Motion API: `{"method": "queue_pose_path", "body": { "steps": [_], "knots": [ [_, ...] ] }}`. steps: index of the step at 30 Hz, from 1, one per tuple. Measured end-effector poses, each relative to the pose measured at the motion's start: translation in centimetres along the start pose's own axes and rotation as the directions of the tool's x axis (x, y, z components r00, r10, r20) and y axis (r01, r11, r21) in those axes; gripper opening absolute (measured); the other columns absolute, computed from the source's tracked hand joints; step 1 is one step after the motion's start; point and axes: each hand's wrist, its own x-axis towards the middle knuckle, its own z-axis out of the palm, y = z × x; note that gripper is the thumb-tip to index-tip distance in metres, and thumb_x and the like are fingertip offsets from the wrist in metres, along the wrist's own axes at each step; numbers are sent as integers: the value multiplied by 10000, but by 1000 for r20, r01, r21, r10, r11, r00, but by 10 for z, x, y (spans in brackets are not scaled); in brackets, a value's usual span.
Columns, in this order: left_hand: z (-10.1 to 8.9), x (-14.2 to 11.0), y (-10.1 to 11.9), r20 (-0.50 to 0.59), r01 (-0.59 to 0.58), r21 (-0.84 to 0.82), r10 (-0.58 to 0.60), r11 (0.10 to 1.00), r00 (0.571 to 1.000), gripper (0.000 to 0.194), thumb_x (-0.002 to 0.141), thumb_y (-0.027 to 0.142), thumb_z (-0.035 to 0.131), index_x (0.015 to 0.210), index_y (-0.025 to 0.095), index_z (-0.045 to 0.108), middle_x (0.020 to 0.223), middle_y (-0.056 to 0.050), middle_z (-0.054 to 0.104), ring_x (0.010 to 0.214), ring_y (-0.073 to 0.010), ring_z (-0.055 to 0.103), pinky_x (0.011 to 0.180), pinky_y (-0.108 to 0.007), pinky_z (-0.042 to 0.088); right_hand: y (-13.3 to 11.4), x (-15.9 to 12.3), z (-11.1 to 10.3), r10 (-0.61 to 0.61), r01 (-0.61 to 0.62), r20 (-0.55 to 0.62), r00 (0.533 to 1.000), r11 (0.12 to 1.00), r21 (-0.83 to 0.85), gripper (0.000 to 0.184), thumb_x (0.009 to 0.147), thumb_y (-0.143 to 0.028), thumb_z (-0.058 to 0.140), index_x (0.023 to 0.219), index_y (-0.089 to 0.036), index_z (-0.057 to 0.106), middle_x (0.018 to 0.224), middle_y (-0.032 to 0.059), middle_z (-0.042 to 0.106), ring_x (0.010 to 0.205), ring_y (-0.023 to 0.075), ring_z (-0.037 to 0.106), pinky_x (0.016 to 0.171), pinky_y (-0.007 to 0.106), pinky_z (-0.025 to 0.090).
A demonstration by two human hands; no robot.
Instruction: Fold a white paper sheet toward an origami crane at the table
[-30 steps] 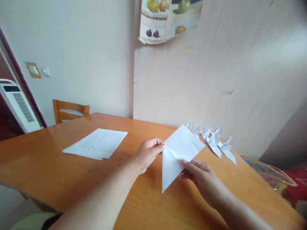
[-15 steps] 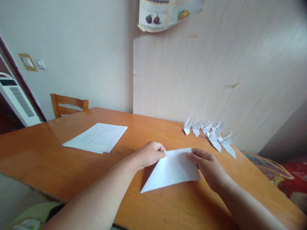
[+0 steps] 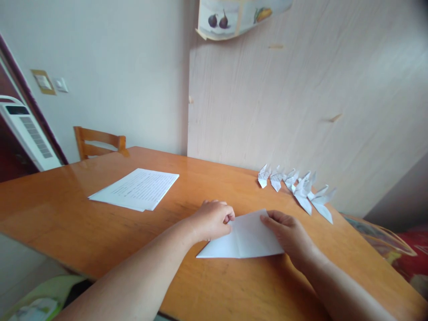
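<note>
A folded sheet of white paper [image 3: 254, 236] lies low over the table in front of me, with a crease running down its middle and a pointed corner at the left. My left hand [image 3: 216, 220] is at its upper left edge, fingers curled and thumb against the paper; the fingertips are partly hidden. On the right side, my right hand [image 3: 289, 232] pinches the paper's upper right corner between thumb and fingers.
Several folded paper birds [image 3: 302, 191] stand along the back right of the wooden table [image 3: 207, 285]. A stack of printed sheets [image 3: 133, 189] lies at the left. Behind the far edge is a wooden chair [image 3: 100, 142], and a wall panel [image 3: 267, 111] rises at the back.
The paper has flattened towards the table, its front edge now straighter. My left hand has rolled over its edge with the fingers more curled. My right hand keeps its pinch.
</note>
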Motion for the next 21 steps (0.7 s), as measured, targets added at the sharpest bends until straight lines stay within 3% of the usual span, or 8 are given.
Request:
{"method": "queue_pose_path", "body": {
  "steps": [12, 21],
  "knots": [
    [1, 1, -2, 35, -10, 90, 6, 996, 999, 240, 733, 281, 610, 955, 309, 696, 916, 16, 654, 898, -206, 604, 788, -344, 388, 2, 1, -5, -188, 174, -25, 982, 945, -275, 394, 850, -486, 564, 1029, -171, 718, 761, 9, 691, 654, 171, 579, 551, 254, 412],
    [0, 1, 0, 52, 14, 77, -18, 997, 998, 231, 755, 354, 648, 973, 293, 697, 939, -4, 658, 921, -222, 608, 798, -344, 389, -5, -14, 1, -301, 294, 50, 952, 859, -419, 346, 913, -409, 512, 1113, -199, 700, 807, 21, 719, 706, 198, 644, 589, 271, 458]
  ]
}}
